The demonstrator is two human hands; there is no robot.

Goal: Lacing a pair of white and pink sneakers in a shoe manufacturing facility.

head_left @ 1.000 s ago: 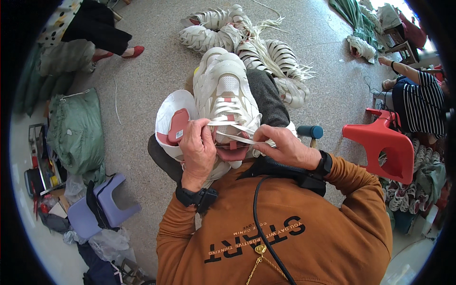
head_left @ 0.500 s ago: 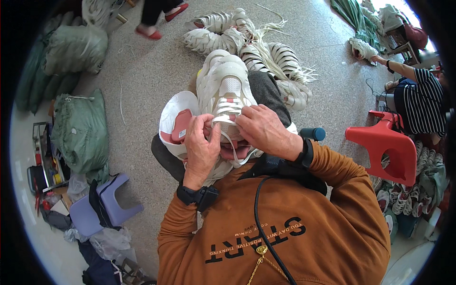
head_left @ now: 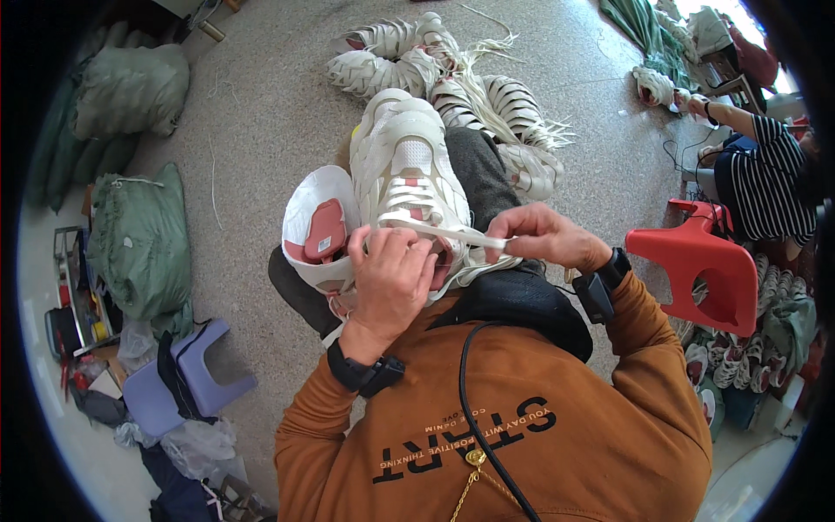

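Note:
A white and beige sneaker (head_left: 409,143) with pink showing under its crossed laces lies toe-away over my lap. Pinched between the thumb and fingers of my right hand (head_left: 552,237) is a flat white shoelace (head_left: 457,233), drawn out to the right across the shoe. My left hand (head_left: 391,277) is closed at the sneaker's opening, its bent fingers pressing by the lace's left end; what its fingertips grip is partly hidden. Left of the sneaker sits a white, round-walled, tub-like piece (head_left: 300,196) with a pink padded part (head_left: 325,228) inside.
Strung bundles of sneaker uppers (head_left: 457,91) lie on the floor ahead. On the left are a green sack (head_left: 143,244) and a purple stool (head_left: 196,383). A red stool (head_left: 696,270), more sneakers (head_left: 744,357) and a person in a striped top (head_left: 770,187) are at right.
My right hand has moved right and toward me, pulling the shoelace out straight. My left hand has turned over the shoe's opening. The walking person's red shoes have left the view.

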